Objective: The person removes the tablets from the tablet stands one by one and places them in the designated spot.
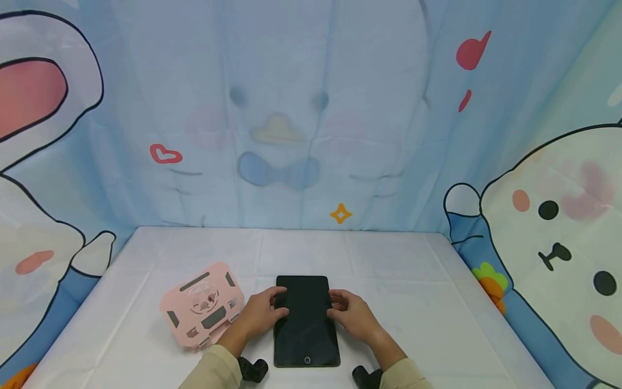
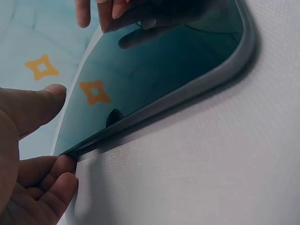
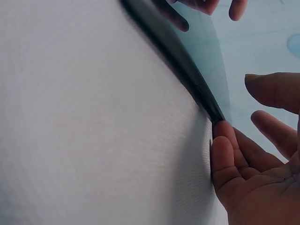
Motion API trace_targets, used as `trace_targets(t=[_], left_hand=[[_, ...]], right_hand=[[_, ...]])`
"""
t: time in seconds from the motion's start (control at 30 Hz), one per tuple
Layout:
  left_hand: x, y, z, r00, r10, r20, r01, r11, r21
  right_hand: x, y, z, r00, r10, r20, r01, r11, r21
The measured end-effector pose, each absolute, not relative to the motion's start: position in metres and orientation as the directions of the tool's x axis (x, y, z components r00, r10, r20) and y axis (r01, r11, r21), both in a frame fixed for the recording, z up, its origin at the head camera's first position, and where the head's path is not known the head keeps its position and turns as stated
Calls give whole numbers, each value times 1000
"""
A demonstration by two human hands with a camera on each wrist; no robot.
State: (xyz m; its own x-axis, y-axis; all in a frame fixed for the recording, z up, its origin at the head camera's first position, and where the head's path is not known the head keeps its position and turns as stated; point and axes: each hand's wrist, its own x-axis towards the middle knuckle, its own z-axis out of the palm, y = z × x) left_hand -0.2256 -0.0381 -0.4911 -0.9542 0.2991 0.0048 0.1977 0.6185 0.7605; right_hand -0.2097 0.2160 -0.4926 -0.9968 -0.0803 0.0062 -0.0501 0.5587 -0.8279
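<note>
A black tablet (image 1: 306, 324) lies flat on the white table, screen up, its round home button toward the near edge. My left hand (image 1: 259, 313) is at its left side, fingertips touching the edge. In the left wrist view, the left thumb (image 2: 47, 104) stands apart above the glossy screen (image 2: 154, 84). At the opposite side is my right hand (image 1: 355, 316). In the right wrist view its fingers (image 3: 224, 152) touch the tablet's edge (image 3: 187, 75), while the thumb is raised clear of it. A pink tablet case (image 1: 223, 286) lies left of the left hand, close to it.
The table (image 1: 437, 324) has a white cloth cover. Behind it hangs a light blue curtain (image 1: 379, 162) with cartoon animals. Black wrist devices sit at the left wrist (image 1: 254, 370) and right wrist (image 1: 366, 377).
</note>
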Motion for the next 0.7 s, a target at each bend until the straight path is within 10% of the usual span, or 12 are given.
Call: trace_targets(t=[0.7], left_hand=[[-225, -36, -487, -944, 329, 24, 229, 601, 766]], right_hand=[[-209, 216, -490, -998, -67, 12, -50, 596, -802]])
